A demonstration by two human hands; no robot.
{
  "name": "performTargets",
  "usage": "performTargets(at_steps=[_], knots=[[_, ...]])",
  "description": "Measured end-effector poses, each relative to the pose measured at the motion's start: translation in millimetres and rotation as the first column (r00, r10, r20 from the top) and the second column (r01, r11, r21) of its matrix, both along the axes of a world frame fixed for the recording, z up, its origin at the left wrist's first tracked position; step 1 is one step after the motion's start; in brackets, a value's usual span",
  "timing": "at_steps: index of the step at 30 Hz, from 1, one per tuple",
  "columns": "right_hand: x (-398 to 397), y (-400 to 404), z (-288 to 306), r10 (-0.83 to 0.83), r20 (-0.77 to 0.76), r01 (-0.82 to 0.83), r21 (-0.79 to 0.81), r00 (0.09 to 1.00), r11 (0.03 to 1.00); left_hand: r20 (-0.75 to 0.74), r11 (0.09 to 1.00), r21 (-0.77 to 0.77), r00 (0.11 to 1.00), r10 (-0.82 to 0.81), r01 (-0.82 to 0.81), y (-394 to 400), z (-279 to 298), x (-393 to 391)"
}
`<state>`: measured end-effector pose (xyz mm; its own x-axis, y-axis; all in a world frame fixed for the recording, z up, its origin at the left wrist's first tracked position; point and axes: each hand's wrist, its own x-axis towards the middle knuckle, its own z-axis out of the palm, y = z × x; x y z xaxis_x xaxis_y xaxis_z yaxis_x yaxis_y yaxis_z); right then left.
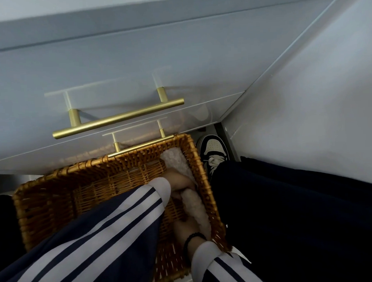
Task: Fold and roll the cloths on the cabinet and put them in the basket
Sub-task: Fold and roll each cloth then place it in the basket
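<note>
Nearest me, at the lower centre of the frame, my right hand (186, 228) cups the near end of the rolled cloth (195, 207), fingers curled against it. The roll lies along the right wall of the basket (43, 191), long axis running away from me. Further up, my left hand (179, 182) grips its middle from the left. Both hands are on it; I judge release comes next, against that wall

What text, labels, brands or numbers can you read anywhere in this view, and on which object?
None is readable.
Woven wicker basket: no label.
White fluffy rolled cloth: no tag showing.
Black and white sneaker: no legible brand.
Grey cabinet drawers with brass bar handles: no markings.
</note>
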<state>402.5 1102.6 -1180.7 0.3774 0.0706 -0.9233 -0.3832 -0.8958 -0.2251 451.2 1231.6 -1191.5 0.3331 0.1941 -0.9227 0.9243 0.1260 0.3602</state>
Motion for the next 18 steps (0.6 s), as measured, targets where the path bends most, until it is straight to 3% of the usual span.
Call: performTargets(at_steps=[6,9,14,18], knots=[[9.1,-3.4,6.8,0.239,0.114,-0.232,-0.068,0.964,0.970,0.061,0.992,-0.076,0.993,0.101,-0.096,-7.3,3.8,-4.4],[11.3,-3.8,15.2,0.351,0.086,-0.340,-0.119,0.932,0.933,0.055,0.994,-0.014,0.992,0.112,-0.112,-9.8,3.9,-6.8],[18.1,-0.2,18.0,0.436,0.012,-0.423,-0.219,0.900,0.879,0.099,0.973,-0.222,0.991,0.095,-0.071,3.3,10.8,-10.5],[19.4,0.6,22.0,0.475,0.089,-0.436,-0.278,0.876,0.856,0.154,0.907,-0.402,0.968,0.200,-0.123,13.9,11.5,-18.7]])
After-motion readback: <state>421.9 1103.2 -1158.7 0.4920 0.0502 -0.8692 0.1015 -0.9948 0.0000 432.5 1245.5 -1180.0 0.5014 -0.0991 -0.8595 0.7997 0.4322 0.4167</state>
